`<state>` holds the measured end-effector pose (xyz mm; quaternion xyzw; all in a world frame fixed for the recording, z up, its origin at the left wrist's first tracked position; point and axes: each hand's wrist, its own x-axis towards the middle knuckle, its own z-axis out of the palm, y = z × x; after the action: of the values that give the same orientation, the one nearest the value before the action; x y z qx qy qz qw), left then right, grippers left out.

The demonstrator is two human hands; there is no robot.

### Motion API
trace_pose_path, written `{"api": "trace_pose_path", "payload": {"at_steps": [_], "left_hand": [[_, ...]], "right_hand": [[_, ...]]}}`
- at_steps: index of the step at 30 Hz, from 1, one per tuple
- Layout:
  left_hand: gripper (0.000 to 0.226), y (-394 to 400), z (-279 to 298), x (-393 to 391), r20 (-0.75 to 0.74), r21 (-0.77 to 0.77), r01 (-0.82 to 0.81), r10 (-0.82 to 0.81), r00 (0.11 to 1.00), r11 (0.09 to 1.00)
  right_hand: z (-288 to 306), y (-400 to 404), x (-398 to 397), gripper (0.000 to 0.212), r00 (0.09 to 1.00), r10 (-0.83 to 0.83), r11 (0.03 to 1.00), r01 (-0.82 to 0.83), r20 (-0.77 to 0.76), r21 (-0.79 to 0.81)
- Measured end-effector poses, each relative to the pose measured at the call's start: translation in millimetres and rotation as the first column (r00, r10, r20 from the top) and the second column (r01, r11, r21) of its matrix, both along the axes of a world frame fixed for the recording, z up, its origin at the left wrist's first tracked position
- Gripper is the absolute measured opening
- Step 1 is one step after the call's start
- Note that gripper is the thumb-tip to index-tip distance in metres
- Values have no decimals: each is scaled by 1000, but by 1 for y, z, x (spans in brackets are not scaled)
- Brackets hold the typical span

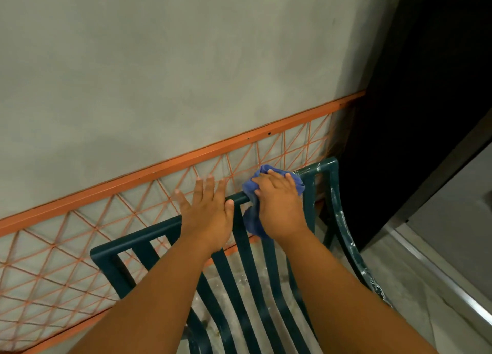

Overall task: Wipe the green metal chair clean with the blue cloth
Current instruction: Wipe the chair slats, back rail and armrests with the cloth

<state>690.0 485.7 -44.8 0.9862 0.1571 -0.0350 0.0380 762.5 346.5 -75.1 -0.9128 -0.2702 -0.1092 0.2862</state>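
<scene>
The green metal chair (239, 268) stands close to a grey wall (159, 61), its slatted back toward an orange wire grid (66, 247) fixed along the wall's lower part; no container is in view. White flecks spot the chair's right upright and the right end of its top rail. The blue cloth (255, 207) sits on that top rail, right of its middle, bunched over the bar with a fold hanging down behind a slat. The right hand (279, 204) lies palm-down on the cloth, its fingers (269, 179) curled over it and pressing it against the rail, forearm reaching up from the lower right. The left hand (206, 210) rests flat on the rail just beside the cloth, fingers spread and straight, gripping nothing, the thumb almost touching the cloth's edge. To the right is a dark doorway (426, 87).
</scene>
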Motion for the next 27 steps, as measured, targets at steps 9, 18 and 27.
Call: {"api": "trace_pose_path", "payload": {"at_steps": [9,18,27], "left_hand": [[77,-40,-6,17,-62,21,63,-61,996,998],[70,-40,-10,16,-33,48,71,-69,997,996],[60,-45,-10,18,-49,33,25,-24,999,999]], "right_hand": [[23,-42,10,29,985,1,899,74,-172,431],[-14,-50,27,35,999,-25,987,19,31,157],[1,-32,40,33,992,-126,992,126,10,-23]]}}
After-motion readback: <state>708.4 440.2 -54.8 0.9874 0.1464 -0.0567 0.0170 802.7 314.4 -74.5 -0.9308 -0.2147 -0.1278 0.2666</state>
